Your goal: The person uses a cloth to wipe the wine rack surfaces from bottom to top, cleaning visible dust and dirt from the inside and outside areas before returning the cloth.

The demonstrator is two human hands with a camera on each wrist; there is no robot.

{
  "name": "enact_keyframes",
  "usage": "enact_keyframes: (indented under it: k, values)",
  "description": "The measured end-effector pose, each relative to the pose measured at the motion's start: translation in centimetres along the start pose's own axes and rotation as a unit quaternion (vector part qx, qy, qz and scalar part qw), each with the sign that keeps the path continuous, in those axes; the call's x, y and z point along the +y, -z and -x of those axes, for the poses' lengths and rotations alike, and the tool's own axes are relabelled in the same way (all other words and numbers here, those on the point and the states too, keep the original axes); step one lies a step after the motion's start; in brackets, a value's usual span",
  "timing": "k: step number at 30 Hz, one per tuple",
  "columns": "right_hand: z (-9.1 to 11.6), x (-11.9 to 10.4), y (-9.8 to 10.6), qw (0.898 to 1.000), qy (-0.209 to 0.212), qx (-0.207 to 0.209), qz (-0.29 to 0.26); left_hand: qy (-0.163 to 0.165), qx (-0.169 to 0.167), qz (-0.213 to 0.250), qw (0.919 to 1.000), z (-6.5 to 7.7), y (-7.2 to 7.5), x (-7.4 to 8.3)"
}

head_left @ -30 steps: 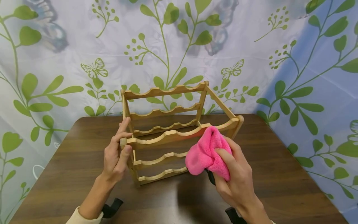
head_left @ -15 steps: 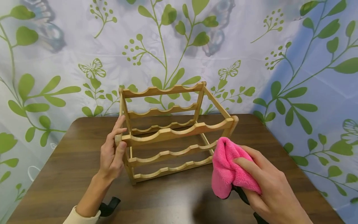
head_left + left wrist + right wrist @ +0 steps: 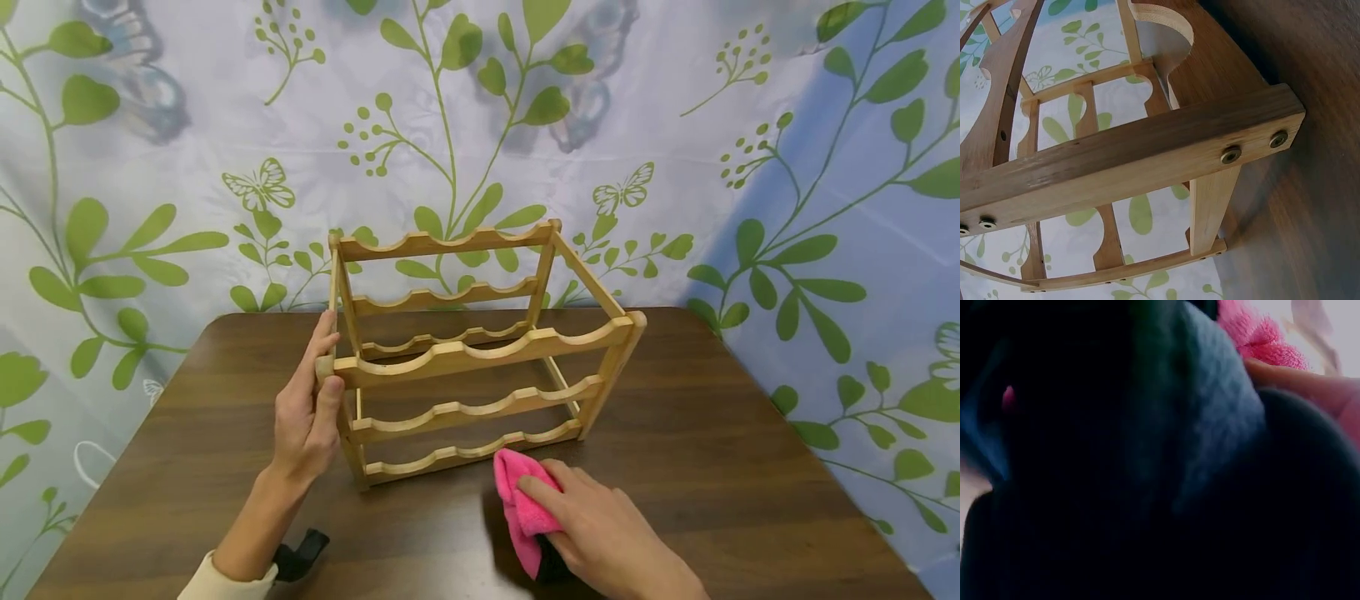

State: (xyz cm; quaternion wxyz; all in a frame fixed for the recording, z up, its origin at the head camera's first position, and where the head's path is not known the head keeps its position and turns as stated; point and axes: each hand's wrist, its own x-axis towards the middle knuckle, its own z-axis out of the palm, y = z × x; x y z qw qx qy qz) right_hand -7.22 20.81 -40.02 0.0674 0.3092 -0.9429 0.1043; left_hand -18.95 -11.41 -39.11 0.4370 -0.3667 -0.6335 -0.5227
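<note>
A light wooden wine rack (image 3: pixel 442 360) with scalloped rails stands on the table, at a slight angle. My left hand (image 3: pixel 303 421) grips its front left post near the top, thumb in front and fingers along the side. In the left wrist view, a wooden post (image 3: pixel 1147 156) with metal bolts crosses close up. My right hand (image 3: pixel 600 521) holds a bunched pink cloth (image 3: pixel 525 508) low in front of the rack, apart from its upper rails. The right wrist view is mostly dark and blurred, with a bit of pink cloth (image 3: pixel 1266 347) at the top.
The brown wooden table (image 3: pixel 712 458) reaches back to a hanging curtain (image 3: pixel 480 100) with green leaves and butterflies. A black strap end (image 3: pixel 300 554) sticks out by the left wrist. A white loop (image 3: pixel 93 462) shows at the left.
My right hand has taken the cloth from the rack's top front rail out to the right, then down and left to the front. My left hand keeps its grip on the post.
</note>
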Motion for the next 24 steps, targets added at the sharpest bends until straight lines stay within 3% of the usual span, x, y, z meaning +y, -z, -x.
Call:
enact_keyframes:
  k: [6, 10, 13, 19, 24]
  values:
    - [-1.1, -1.1, -2.6, 0.996, 0.038, -0.075, -0.022, 0.002, 0.009, -0.002, 1.0, -0.2, -0.2, -0.4]
    - [-1.7, -2.3, -4.4, 0.987, 0.002, -0.151, -0.045, 0.006, 0.015, -0.016, 0.9997, -0.2, -0.2, -0.6]
    - [-2.0, -3.1, -5.7, 0.981, -0.031, -0.182, -0.06, 0.01, 0.02, -0.03, 0.9993, 0.0, -0.3, -0.7]
    - [-2.4, -4.2, -7.5, 0.975, -0.075, -0.198, -0.067, 0.023, 0.021, -0.069, 0.9972, 0.4, -0.3, -0.8]
    - [-2.4, -4.0, -7.2, 0.973, -0.086, -0.191, -0.095, 0.039, 0.015, -0.091, 0.995, 1.0, -0.1, -0.8]
